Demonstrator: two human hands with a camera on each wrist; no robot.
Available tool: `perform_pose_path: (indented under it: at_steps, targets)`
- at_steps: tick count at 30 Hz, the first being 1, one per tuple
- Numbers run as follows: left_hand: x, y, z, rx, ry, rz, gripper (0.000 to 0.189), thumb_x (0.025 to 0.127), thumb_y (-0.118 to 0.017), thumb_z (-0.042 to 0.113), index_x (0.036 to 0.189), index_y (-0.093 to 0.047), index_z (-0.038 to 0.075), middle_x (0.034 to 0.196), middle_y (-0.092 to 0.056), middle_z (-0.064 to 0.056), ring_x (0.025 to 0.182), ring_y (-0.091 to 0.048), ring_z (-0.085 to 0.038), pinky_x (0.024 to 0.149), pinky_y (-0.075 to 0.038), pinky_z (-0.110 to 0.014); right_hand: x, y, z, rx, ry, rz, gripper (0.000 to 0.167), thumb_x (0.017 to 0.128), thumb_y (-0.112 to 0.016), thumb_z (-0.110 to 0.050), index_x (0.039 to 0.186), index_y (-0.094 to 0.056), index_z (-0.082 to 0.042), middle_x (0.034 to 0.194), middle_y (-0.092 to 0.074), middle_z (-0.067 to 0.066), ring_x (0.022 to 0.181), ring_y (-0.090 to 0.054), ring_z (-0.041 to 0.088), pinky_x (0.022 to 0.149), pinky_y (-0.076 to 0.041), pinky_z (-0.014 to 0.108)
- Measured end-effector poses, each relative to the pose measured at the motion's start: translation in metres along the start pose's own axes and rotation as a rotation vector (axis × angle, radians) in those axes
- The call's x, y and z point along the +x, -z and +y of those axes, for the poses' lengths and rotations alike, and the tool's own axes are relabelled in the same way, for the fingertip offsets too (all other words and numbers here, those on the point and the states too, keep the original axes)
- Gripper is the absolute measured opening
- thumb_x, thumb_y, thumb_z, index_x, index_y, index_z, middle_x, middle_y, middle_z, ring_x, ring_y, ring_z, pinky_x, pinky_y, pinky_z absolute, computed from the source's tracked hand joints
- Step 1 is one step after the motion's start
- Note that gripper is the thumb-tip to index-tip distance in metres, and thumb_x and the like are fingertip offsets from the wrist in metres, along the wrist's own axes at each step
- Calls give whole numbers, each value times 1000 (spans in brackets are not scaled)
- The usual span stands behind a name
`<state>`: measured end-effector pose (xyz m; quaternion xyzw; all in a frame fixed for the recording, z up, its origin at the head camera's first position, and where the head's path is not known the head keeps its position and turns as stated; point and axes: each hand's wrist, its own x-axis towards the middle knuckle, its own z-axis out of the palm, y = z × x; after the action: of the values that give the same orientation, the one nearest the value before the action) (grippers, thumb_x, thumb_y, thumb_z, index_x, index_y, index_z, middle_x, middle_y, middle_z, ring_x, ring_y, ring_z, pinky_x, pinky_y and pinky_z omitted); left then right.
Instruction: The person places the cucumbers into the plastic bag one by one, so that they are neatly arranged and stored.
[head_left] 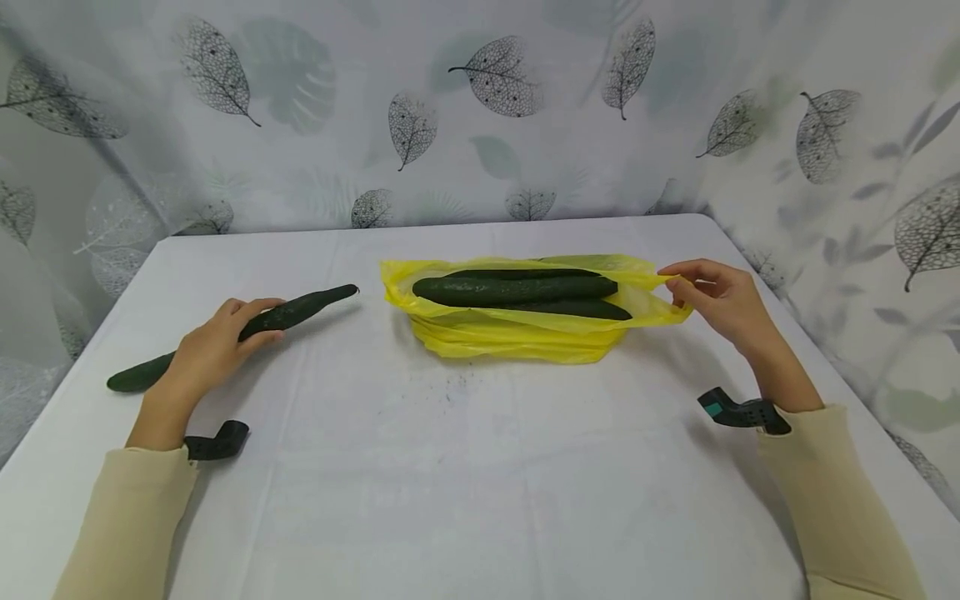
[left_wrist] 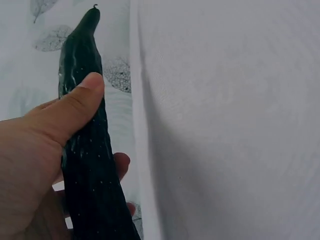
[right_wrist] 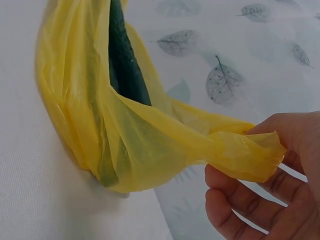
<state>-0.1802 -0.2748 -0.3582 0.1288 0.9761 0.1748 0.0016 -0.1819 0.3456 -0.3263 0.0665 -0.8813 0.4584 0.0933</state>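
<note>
On the left of the head view, my left hand [head_left: 206,350] grips a long dark green cucumber [head_left: 303,308] around its middle. The thumb lies along one side of this cucumber [left_wrist: 90,165] in the left wrist view, and fingertips show on the other. A yellow plastic bag [head_left: 517,343] lies at the table's centre with its mouth spread upward. Several cucumbers [head_left: 510,290] lie lengthwise inside it. My right hand [head_left: 723,304] pinches the bag's right end, a gathered corner [right_wrist: 245,155] in the right wrist view. The bag's lower contents are hidden by its folds.
A white cloth [head_left: 420,517] covers the table. Small dark specks [head_left: 450,387] lie in front of the bag. Behind and at the sides hangs a leaf-patterned curtain [head_left: 322,158]. Each wrist wears a black camera band, such as the right one [head_left: 742,412].
</note>
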Motion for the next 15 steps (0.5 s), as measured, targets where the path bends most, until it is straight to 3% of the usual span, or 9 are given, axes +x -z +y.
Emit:
perform_pose_path:
  at_steps: [8,15]
  targets:
    - [3,3,6,-36,42,0,61,97,-52,53,149,-38,22,128,-45,-20,113,-50,-45,81,-37,-68,-1,0,0,-18,-15,-3,31,98,-61,-20,120,-65,1,83,-60,-14,71,-58,6,68,-49,12]
    - [1,4,13,-77,35,32,61,95,-56,54,146,-43,24,119,-51,-14,106,-51,-39,80,-39,-62,-1,-2,-3,-20,-2,7,31,98,-61,-20,119,-64,3,85,-59,-14,70,-58,7,68,-49,12]
